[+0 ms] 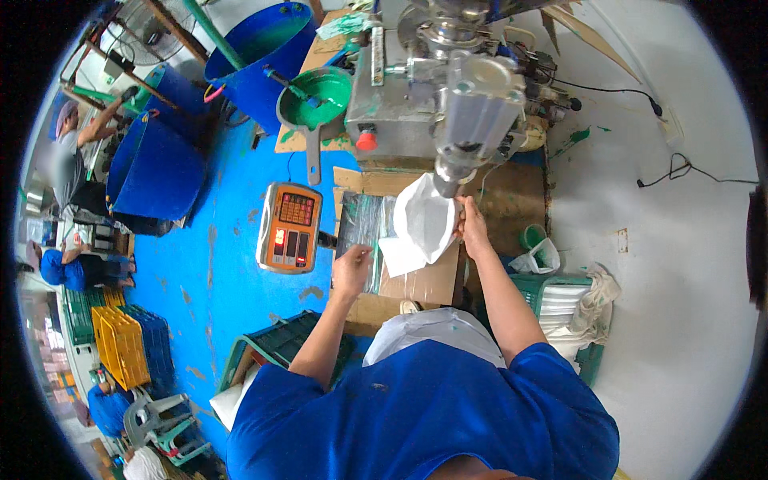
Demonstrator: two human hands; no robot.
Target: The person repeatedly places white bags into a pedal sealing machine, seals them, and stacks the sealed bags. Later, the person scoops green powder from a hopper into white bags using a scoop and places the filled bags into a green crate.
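Note:
A white bag (422, 214) hangs with its mouth spread beneath the metal nozzle (450, 178) of a filling machine. My right hand (472, 226) grips the bag's right edge, close to the nozzle. The bag's lower white flap (402, 258) rests over the scale platform (360, 220), which is wrapped in clear, green-smeared film. Over the left side of that platform is my left hand (352, 270), apart from the bag, its fingers curled together; what they hold, if anything, I cannot make out. An orange scale display (290, 228) with lit red digits stands left of the platform.
Green paste fills a long-handled grey pan (316, 100) beside the machine's red button (366, 142). Large blue tubs (156, 172) stand at the far left, near other people. Crates flank me: a dark green one (280, 352) left, another with white bags (564, 312) right.

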